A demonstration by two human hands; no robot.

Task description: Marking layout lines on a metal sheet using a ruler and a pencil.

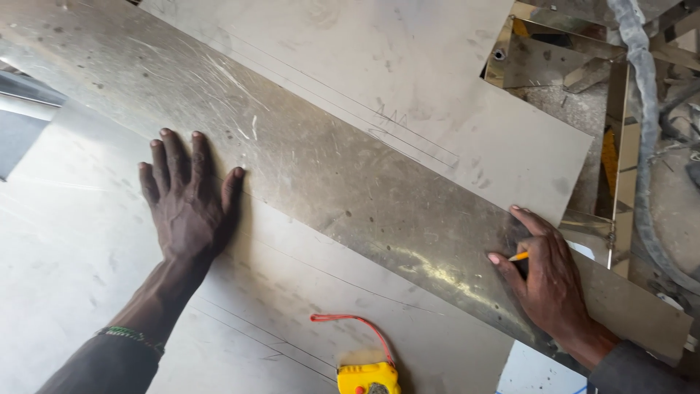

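Note:
A long scratched metal strip (pixel 335 175) lies diagonally across a large steel sheet (pixel 73 248). My left hand (pixel 186 201) rests flat, fingers spread, on the strip's lower edge near its left part. My right hand (pixel 543 281) sits on the strip's right end and grips a short yellow pencil (pixel 518 257), whose tip pokes out between thumb and fingers. A second pale sheet (pixel 408 87) with faint pencil lines lies beyond the strip.
A yellow tape measure (pixel 367 378) with a red cord (pixel 357 325) lies on the sheet near the bottom edge. Shiny metal offcuts (pixel 539 55) and a grey hose (pixel 645 109) are piled at the right. The sheet's left edge ends near a dark gap (pixel 18 138).

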